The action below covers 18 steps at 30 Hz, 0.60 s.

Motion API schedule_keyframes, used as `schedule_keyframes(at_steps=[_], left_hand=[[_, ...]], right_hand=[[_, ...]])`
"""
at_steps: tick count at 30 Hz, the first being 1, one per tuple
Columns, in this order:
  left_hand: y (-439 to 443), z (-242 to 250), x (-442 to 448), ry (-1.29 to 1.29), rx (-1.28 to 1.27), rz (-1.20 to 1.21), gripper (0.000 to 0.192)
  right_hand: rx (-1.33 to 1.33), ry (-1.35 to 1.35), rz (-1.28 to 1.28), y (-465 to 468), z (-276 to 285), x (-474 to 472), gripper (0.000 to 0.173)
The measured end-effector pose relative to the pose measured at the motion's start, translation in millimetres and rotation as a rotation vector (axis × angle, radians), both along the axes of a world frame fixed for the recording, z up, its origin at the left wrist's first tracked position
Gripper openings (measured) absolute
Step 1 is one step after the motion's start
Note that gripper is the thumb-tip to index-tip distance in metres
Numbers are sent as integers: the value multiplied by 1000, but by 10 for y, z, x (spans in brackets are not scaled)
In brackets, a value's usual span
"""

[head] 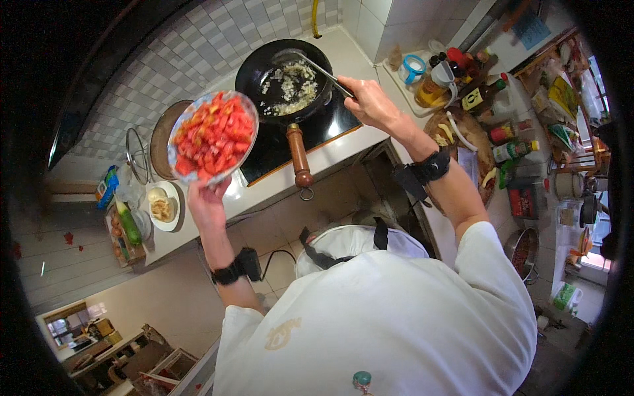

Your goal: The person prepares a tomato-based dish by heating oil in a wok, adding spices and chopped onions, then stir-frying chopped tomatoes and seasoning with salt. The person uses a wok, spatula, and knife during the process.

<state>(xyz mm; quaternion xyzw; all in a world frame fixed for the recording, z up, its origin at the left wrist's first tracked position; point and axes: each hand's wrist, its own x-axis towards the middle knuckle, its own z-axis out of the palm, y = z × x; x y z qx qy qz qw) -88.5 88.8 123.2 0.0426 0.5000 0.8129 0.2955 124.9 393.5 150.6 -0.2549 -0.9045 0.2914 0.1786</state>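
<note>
My left hand (209, 200) holds up a patterned bowl (172, 148) heaped with chopped tomatoes (215, 137), tilted beside the wok. In my right hand (369, 101) is the metal handle of a spatula (324, 73), whose head reaches into the far side of the wok. The black wok (255, 74) stands on a black glass cooktop (342, 119), its wooden handle (298, 156) pointing towards me. Inside the wok lie small pale chopped pieces (292, 89), perhaps garlic or onion.
Left of the cooktop are a round wooden lid (161, 138), a wire rack (136, 153) and a white plate of food (163, 210). To the right, a tray (396, 84) holds seasonings near an oil jug (430, 91), several bottles and a round chopping board (441, 121) with a cleaver.
</note>
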Motion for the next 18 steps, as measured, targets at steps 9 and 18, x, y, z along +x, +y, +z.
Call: schedule_keyframes(at_steps=[9,18], left_hand=[[1058,74,-671,138,-232,-334,37],[1732,553,-1077,365,-669,-540,43]], right_hand=[[-376,288,-79,-315,-33,427,48],[-128,405,-50,-426,-357,496,51]])
